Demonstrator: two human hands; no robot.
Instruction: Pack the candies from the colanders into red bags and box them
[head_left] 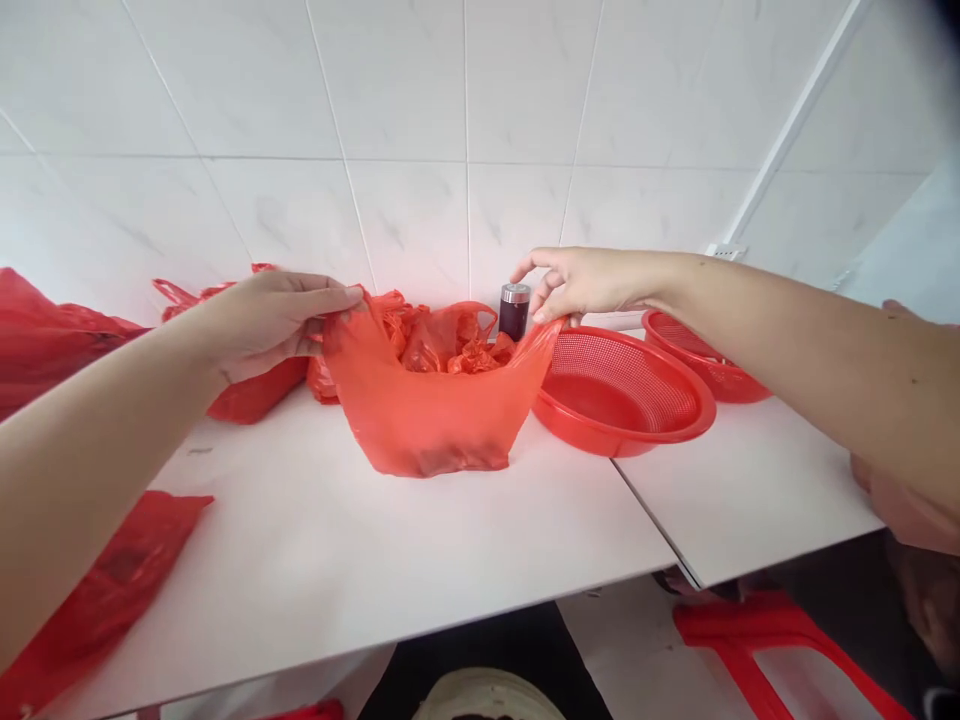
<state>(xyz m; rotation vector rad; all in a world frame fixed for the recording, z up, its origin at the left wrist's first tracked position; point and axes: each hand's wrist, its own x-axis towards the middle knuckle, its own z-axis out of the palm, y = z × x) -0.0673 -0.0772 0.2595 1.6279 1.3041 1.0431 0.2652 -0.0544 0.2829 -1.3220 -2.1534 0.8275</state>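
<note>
A red plastic bag (435,420) is stretched between my two hands over the white table, its bottom low near the tabletop with something dark inside. My left hand (277,318) pinches its left handle between thumb and fingers. My right hand (566,283) grips the right handle, index finger lifted off. Behind it sit several knotted red plastic bags (427,340). A dark jar with a silver lid (514,312) stands against the wall, just left of my right hand. Right of the held bag is a red plastic colander (630,390).
A second red basket (697,360) stands behind my right forearm. More red bags (60,335) lie at the far left, and another (112,590) at the front left. A red stool (780,640) is below the table edge. Another person's arm shows at right.
</note>
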